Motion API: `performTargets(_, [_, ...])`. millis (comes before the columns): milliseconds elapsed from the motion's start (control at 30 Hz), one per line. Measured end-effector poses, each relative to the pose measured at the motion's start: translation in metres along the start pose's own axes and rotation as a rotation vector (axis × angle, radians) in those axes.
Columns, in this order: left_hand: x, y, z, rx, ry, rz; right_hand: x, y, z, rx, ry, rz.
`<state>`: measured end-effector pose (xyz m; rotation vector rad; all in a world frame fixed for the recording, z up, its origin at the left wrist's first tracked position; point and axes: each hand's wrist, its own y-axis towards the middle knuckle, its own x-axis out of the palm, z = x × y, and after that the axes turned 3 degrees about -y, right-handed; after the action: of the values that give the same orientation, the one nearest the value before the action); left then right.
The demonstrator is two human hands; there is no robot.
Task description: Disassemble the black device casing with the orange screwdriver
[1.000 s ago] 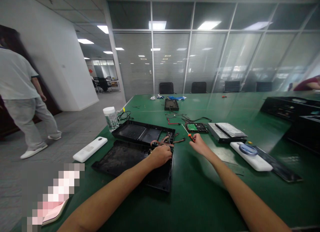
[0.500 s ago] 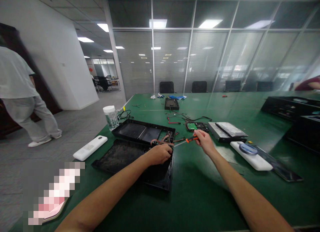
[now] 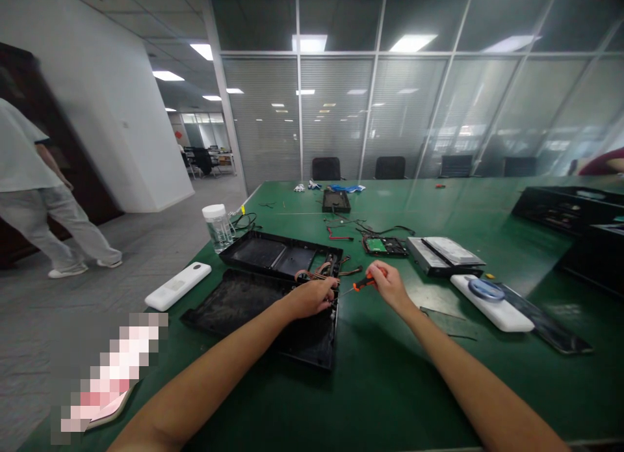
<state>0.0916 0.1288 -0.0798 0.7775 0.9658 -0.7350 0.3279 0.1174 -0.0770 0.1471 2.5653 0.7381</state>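
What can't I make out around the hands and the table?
Head view:
What the left hand holds, if anything: hidden by the hand itself.
Part of the screwdriver: covered by the right hand.
Whether its tip touches the near black tray: too small to tell.
The nearer black box: cut off by the right edge.

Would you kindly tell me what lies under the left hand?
Under the left hand is the right part of the near black panel, with brownish wires just beyond; whatever the hand covers cannot be seen.
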Motion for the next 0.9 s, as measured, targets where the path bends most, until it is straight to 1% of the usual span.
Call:
performTargets(133, [0.0,0.0,0.001,-0.027,0.003,-0.026,-0.003,0.0,-0.004,-0.074,-0.104,-0.001])
performTargets(233, [-0.001,0.001,0.003,-0.021,0.011,-0.029,-0.007,0.0,-0.019,-0.125,-0.255,-0.058])
performTargets(300, [-0.001,0.001,0.004,-0.019,0.016,-0.025,-0.01,0.0,-0.038,-0.157,-0.416,-0.123])
performTargets(367, [-0.001,0.001,0.005,-0.027,0.024,-0.022,-0.011,0.0,-0.063,-0.165,-0.64,-0.185])
performTargets(467, [-0.001,0.001,0.006,-0.032,0.037,-0.018,-0.009,0.005,-0.101,-0.122,-0.986,-0.286])
performTargets(533, [-0.001,0.001,0.006,-0.035,0.045,-0.017,-0.006,0.012,-0.12,-0.109,-1.114,-0.367])
performTargets(600, [-0.001,0.001,0.007,-0.056,0.057,-0.021,-0.003,0.02,-0.131,-0.135,-1.11,-0.448])
performTargets(667, [-0.002,0.0,0.009,-0.085,0.073,-0.028,-0.001,0.028,-0.136,-0.165,-1.037,-0.523])
performTargets(700, [-0.003,0.0,0.009,-0.093,0.075,-0.031,-0.001,0.031,-0.136,-0.166,-1.02,-0.539])
performTargets(767, [-0.003,0.0,0.01,-0.09,0.066,-0.032,0.001,0.034,-0.134,-0.118,-1.071,-0.501])
performTargets(833, [-0.004,0.001,0.011,-0.083,0.05,-0.032,0.002,0.034,-0.133,-0.04,-1.156,-0.418])
performTargets(900, [-0.003,0.002,0.01,-0.089,0.042,-0.032,0.004,0.033,-0.133,-0.013,-1.162,-0.39])
